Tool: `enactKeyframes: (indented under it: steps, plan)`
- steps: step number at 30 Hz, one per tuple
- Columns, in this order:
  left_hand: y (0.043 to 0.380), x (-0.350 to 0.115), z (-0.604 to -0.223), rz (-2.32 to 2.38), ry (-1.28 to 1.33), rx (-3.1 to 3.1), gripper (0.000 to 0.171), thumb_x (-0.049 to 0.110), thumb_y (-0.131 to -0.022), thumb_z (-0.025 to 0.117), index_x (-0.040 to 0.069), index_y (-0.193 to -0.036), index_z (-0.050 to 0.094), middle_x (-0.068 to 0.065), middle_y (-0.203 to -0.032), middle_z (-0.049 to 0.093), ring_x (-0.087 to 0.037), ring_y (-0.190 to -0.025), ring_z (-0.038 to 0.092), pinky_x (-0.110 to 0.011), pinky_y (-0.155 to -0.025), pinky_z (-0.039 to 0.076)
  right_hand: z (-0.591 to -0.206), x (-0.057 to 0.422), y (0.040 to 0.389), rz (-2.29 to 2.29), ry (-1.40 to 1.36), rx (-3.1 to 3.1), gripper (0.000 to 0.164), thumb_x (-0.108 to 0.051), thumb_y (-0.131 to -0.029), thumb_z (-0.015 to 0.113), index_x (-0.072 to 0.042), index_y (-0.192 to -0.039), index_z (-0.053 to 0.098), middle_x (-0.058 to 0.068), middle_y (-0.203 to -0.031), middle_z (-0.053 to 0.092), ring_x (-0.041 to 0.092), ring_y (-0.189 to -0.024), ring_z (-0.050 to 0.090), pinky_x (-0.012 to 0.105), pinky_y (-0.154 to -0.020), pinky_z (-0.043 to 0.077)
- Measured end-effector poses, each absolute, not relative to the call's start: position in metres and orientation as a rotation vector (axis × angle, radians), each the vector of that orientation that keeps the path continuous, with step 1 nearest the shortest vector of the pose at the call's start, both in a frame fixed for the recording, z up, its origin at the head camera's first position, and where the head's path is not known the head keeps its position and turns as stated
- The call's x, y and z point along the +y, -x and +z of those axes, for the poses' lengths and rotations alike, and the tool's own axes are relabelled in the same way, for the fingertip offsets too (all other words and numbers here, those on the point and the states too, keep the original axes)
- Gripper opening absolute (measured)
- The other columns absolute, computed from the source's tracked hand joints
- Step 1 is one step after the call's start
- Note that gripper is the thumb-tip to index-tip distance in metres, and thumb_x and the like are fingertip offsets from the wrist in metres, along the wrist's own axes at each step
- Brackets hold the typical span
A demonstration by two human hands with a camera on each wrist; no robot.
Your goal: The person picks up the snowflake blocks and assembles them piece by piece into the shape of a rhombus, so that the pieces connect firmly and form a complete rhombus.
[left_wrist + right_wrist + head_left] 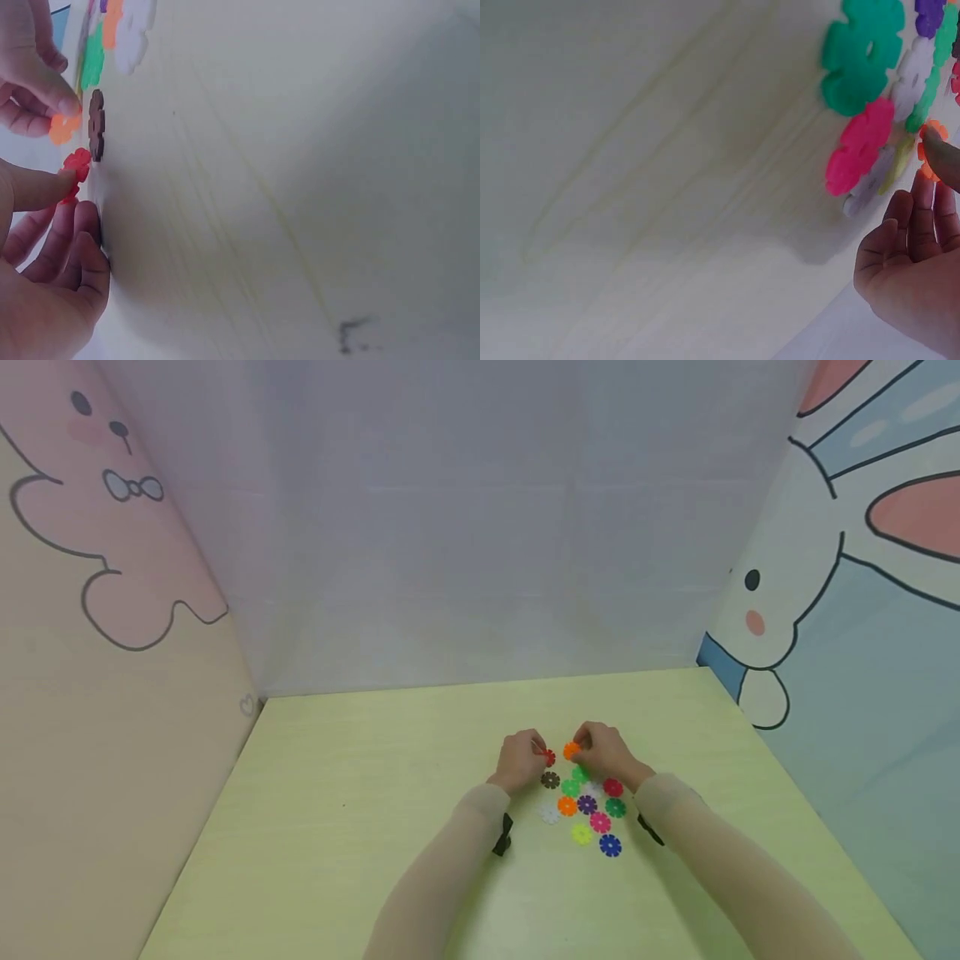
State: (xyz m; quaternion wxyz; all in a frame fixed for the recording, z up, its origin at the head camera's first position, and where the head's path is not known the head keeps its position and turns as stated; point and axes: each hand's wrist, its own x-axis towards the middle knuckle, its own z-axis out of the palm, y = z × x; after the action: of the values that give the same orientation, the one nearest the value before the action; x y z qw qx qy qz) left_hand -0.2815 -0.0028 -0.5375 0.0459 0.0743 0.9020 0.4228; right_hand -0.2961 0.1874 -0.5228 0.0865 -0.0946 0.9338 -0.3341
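Observation:
My left hand (521,760) pinches a red notched plastic disc (77,161), shaped like a snowflake or flower, between thumb and fingers. An orange disc (572,751) of the same kind is pinched by my right hand (604,750). The two discs face each other a short way apart, close over the table. A brown disc (97,125) lies just below them, nearest the left hand. Beneath the right hand are green discs (580,774), partly covered by it. In the right wrist view, the thumb and fingertips (922,184) meet at the orange disc.
Several more discs lie in a loose group between the forearms, among them a purple one (587,805), a blue one (611,845), a yellow one (582,834) and a white one (550,814). The pale table (337,827) meets a curtained back wall and two printed side walls.

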Motion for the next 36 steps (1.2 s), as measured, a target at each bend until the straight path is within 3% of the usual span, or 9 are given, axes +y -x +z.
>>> enactKeyframes:
  steps: [10, 21, 36]
  plan:
    - [0.277, -0.031, -0.540, 1.576, -0.081, 2.654, 0.004, 0.008, -0.080, 0.072, 0.009, -0.083, 0.070, 0.003, -0.075, 0.064, -0.013, -0.070, 0.058, -0.028, -0.065, 0.048, -0.525, 0.191, 0.292, -1.076, 0.362, 2.780, 0.013, -0.004, -0.086, 0.067, -0.005, -0.097, 0.060, 0.006, -0.090, 0.060, 0.025, -0.083, 0.055, 0.041, -0.079, 0.050]
    - [0.262, -0.053, -0.534, 1.903, 0.150, 2.346, 0.009, 0.012, -0.083, 0.075, 0.005, -0.088, 0.074, -0.003, -0.083, 0.068, -0.021, -0.074, 0.066, -0.027, -0.058, 0.047, -0.517, 0.184, 0.286, -1.164, 0.417, 2.758, 0.009, -0.007, -0.087, 0.069, -0.007, -0.097, 0.069, 0.003, -0.093, 0.066, 0.023, -0.085, 0.060, 0.041, -0.080, 0.050]
    - [0.250, -0.061, -0.532, 2.174, 0.236, 2.032, 0.019, 0.012, -0.084, 0.074, -0.003, -0.095, 0.072, -0.012, -0.086, 0.070, -0.017, -0.072, 0.066, -0.036, -0.075, 0.053, -0.505, 0.154, 0.273, -1.326, 0.579, 2.682, 0.009, -0.009, -0.087, 0.070, -0.008, -0.096, 0.070, 0.001, -0.092, 0.068, 0.019, -0.085, 0.064, 0.036, -0.078, 0.052]
